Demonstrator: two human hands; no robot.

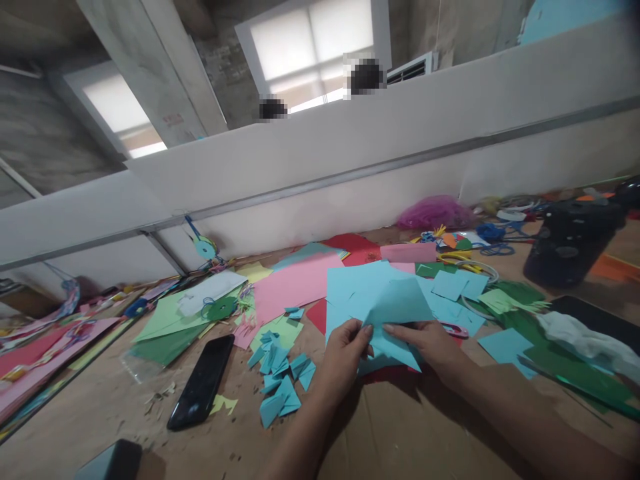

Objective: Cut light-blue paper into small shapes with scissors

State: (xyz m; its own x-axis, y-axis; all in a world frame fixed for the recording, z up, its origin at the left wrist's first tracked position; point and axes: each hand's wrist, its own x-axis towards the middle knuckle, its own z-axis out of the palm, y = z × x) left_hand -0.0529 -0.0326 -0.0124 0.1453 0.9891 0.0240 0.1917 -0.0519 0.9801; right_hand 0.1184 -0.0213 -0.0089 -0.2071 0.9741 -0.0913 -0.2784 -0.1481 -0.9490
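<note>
Between my two hands is a sheet of light blue paper (400,300), lifted off the table and bent along its near edge. My left hand (347,350) pinches it at the left with thumb and fingers. On the right, my right hand (425,340) grips the same sheet, thumb on top. Behind it lies a larger blue sheet (343,287). Left of my left hand sits a loose pile of small folded blue paper pieces (280,383). A pink-handled tool (455,329) shows partly beside my right fingers.
A black phone (203,380) lies to the left. Pink paper (295,287) and green sheets (170,340) spread across the table. At the right stand a dark cup (573,243) and a white crumpled cloth (590,343). A white partition (320,160) runs behind; two people's heads show above it.
</note>
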